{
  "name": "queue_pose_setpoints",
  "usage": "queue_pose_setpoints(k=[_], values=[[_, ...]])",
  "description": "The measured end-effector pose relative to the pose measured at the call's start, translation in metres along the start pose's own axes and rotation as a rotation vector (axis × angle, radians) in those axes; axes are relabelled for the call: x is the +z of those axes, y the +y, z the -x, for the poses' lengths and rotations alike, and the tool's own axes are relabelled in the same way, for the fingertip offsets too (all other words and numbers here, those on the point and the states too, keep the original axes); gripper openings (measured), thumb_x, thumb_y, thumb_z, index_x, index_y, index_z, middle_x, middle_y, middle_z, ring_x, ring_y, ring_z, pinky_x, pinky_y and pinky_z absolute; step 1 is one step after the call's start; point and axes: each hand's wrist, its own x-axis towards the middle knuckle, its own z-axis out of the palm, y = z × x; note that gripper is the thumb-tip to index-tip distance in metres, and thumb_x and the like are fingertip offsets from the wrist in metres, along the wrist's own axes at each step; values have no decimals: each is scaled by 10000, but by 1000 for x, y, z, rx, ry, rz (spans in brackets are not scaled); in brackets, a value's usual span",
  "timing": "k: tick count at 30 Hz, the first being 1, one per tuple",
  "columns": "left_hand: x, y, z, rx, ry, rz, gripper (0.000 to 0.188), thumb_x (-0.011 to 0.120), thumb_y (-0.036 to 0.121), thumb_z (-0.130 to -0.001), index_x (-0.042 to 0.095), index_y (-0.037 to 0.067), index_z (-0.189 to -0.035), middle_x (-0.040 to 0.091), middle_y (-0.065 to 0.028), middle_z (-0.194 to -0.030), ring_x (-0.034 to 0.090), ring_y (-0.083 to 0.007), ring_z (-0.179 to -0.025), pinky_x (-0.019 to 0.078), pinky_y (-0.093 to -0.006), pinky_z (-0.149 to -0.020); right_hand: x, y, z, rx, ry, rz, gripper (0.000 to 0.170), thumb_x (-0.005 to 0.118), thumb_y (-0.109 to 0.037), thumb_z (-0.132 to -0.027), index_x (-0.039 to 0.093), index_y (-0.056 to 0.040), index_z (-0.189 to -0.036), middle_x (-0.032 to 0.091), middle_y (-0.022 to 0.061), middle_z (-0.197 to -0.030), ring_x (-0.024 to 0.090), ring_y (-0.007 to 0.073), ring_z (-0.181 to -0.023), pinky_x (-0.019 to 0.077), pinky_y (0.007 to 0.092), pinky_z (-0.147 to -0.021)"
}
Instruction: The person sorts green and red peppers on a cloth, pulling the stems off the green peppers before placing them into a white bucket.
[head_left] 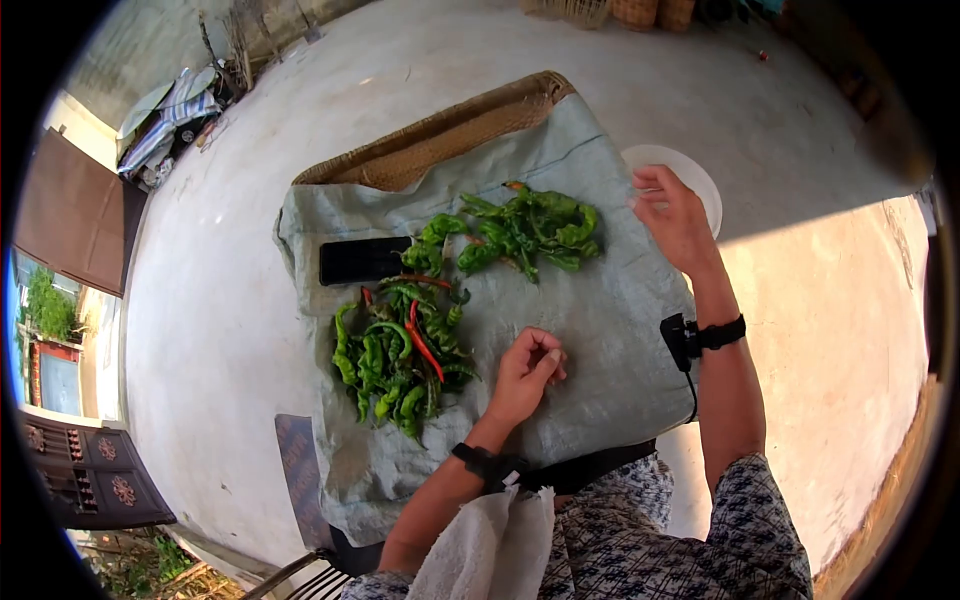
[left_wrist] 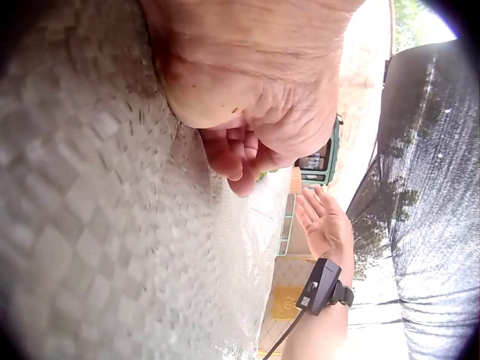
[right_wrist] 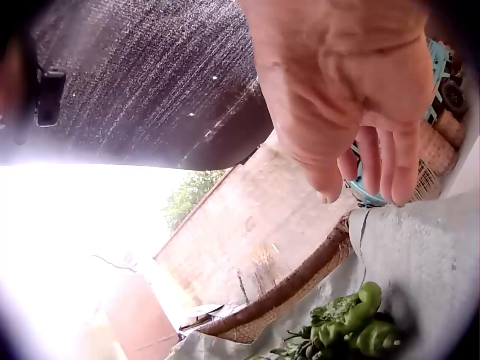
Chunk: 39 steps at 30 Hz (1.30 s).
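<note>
Two heaps of peppers lie on a grey woven sack (head_left: 610, 340) spread over a basket (head_left: 440, 132). The nearer-left heap of green peppers (head_left: 385, 365) has a few red peppers (head_left: 424, 343) in it; the farther heap of green peppers (head_left: 540, 230) sits toward the back. My left hand (head_left: 522, 378) rests on the sack right of the nearer heap, fingers loosely curled and no object visible in them. My right hand (head_left: 676, 218) is raised at the sack's right edge, overlapping a white round basin (head_left: 708, 190) in the head view; its fingers (right_wrist: 405, 169) are relaxed and hold nothing.
A black phone (head_left: 362, 261) lies on the sack behind the nearer heap. Wicker baskets (head_left: 634, 12) stand at the far edge of the concrete floor (head_left: 220, 280). Covered clutter (head_left: 180, 110) is at the far left, and a white towel (head_left: 480, 550) hangs in front of the person's body.
</note>
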Motion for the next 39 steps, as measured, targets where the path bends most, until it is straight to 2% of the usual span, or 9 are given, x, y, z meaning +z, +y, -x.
queue_pose_setpoints(k=[5, 8, 17, 21, 24, 26, 30, 36, 39], values=[[-1, -5, -1, 17, -6, 14, 91, 601, 100, -1078, 559, 61, -1149, 673, -34, -1010, 664, -101, -821, 519, -255, -707, 57, 3, -12, -214, -148, 226, 455, 777, -169, -910, 598, -72, -1317, 696, 202, -1199, 693, 417, -1052, 566, 503, -909], [-1, -4, -1, 20, -1, -1, 91, 603, 104, -1079, 558, 60, -1145, 666, -30, -1004, 661, -101, -819, 519, -256, -705, 83, 14, -18, -203, -187, 359, 486, 778, -199, -914, 584, -88, -1346, 675, 215, -1232, 661, 455, -1104, 543, 537, -929], [-1, -2, -2, 17, -13, 15, 75, 598, 58, -1072, 560, 61, -1137, 669, -33, -993, 654, -110, -825, 528, -263, -720, 101, 46, -35, -122, -330, 228, 465, 789, -257, -913, 626, -46, -1294, 707, 232, -1172, 674, 434, -1101, 535, 510, -952], [0, -6, -2, 28, -21, 34, 71, 591, 64, -1075, 558, 59, -1138, 654, -23, -988, 644, -101, -818, 518, -255, -713, 94, 45, -23, -18, -191, 50, 442, 777, -257, -937, 616, -22, -1275, 722, 246, -1108, 695, 422, -1038, 539, 483, -915], [1, -2, -1, 54, -35, 89, 78, 575, 57, -1073, 551, 63, -1147, 628, -12, -988, 630, -91, -804, 500, -250, -697, 82, 20, -10, -36, -43, -71, 365, 738, -151, -989, 601, -17, -1300, 698, 149, -999, 652, 247, -870, 532, 381, -811], [0, -4, -1, 44, -29, 79, 43, 569, 75, -1085, 548, 67, -1121, 630, -13, -999, 636, -85, -818, 513, -243, -700, 72, 16, -3, 34, -49, -127, 390, 707, -133, -1017, 593, -21, -1372, 680, 96, -1101, 618, 177, -983, 515, 344, -879], [-1, -8, -2, 56, -41, 147, 62, 557, 100, -1098, 519, 89, -1146, 594, -8, -1002, 620, -79, -806, 506, -247, -701, 65, -9, 30, 188, -176, -698, 447, 657, -171, -1048, 542, 16, -1436, 652, 70, -1264, 599, 145, -1126, 492, 303, -972], [2, -3, 0, 108, 15, 165, 208, 526, 159, -1121, 470, 113, -1316, 577, -8, -1158, 612, -81, -817, 514, -246, -712, 69, -12, 87, 325, -487, -681, 484, 693, -205, -998, 549, 11, -1406, 642, 47, -1250, 591, 135, -1139, 459, 283, -981], [0, -3, 0, 134, 8, 147, 325, 531, 162, -1120, 436, 113, -1427, 568, -13, -1258, 621, -86, -825, 514, -245, -703, 75, -6, 107, 347, -497, -679, 451, 691, -197, -994, 557, 13, -1370, 641, 42, -1217, 596, 141, -1121, 459, 303, -993]])
